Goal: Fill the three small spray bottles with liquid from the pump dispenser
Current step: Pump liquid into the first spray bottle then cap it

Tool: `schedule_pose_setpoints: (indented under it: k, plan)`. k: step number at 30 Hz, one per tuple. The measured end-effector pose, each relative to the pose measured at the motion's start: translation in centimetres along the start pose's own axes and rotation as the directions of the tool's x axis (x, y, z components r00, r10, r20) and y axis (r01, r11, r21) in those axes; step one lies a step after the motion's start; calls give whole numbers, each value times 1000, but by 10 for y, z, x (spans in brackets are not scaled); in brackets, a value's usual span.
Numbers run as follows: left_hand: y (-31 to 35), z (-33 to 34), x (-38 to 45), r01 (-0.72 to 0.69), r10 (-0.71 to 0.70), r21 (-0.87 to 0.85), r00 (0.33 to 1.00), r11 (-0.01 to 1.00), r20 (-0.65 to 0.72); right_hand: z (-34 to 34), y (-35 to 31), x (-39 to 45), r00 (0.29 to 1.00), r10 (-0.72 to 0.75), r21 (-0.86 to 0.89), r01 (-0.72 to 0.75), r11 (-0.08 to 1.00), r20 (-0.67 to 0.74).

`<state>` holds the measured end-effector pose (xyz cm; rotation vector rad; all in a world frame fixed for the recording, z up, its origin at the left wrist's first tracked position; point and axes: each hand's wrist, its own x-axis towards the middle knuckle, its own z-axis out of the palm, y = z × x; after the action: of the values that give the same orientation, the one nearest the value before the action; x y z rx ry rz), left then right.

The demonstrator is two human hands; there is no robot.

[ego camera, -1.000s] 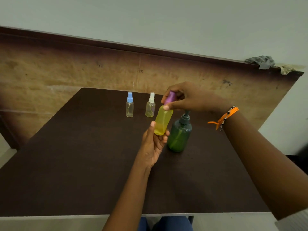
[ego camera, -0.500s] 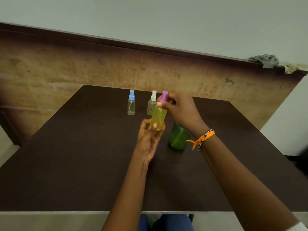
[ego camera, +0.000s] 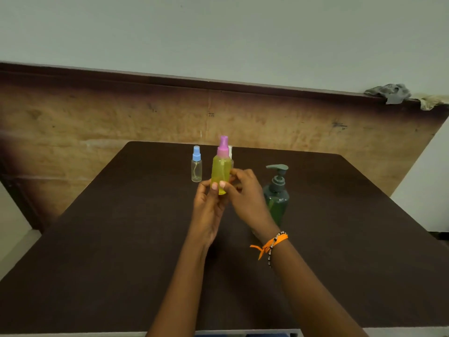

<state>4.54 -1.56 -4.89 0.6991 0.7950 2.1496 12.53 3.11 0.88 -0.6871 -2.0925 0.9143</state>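
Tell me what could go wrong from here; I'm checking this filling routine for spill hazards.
1. The yellow plastic spray bottle with the pink cap is held above the dark brown table by its lower end only, between the left hand and right hand; a loose grip could drop it.
2. The green pump dispenser bottle stands right beside the right wrist; a sideways move might tip it.
3. The small clear bottle with the blue cap stands just behind and could be knocked.

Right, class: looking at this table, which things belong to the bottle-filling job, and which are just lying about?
Part of the job:
- yellow spray bottle, held in left hand and right hand
- blue-capped spray bottle
- white-capped spray bottle, mostly hidden
- green pump dispenser

Lying about:
- grey rag on the board's top edge
- pale rag beside it
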Motion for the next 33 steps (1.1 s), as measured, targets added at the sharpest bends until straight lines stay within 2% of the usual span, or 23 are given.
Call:
schedule_pose_setpoints:
  k: [5, 7, 9, 11, 16, 22, 33]
  plan:
    - [11, -19, 22, 29, -51, 306, 997, 952, 64, 17, 21, 17, 990, 139, 172, -135, 976, -13]
    - [11, -25, 35, 33, -68, 424, 995, 905, 68, 24, 30, 28, 982, 187, 179, -180, 967, -24]
    - [8, -30, 44, 41, -80, 520, 995, 853, 52, 33, 41, 38, 965, 244, 136, -230, 964, -98]
    - [4, -34, 50, 40, -31, 564, 999, 825, -25, 40, 55, 51, 928, 304, 89, -291, 952, -217]
    - [3, -42, 62, 16, 81, 491, 981, 871, -176, 46, 83, 79, 813, 432, 19, -462, 887, -391]
    - [-5, -33, 60, 26, 70, 503, 983, 864, -170, 50, 101, 89, 751, 527, -21, -582, 813, -399]
    - [-7, -29, 61, 35, 42, 462, 987, 886, -156, 30, 126, 107, 767, 483, -104, -570, 815, -422]
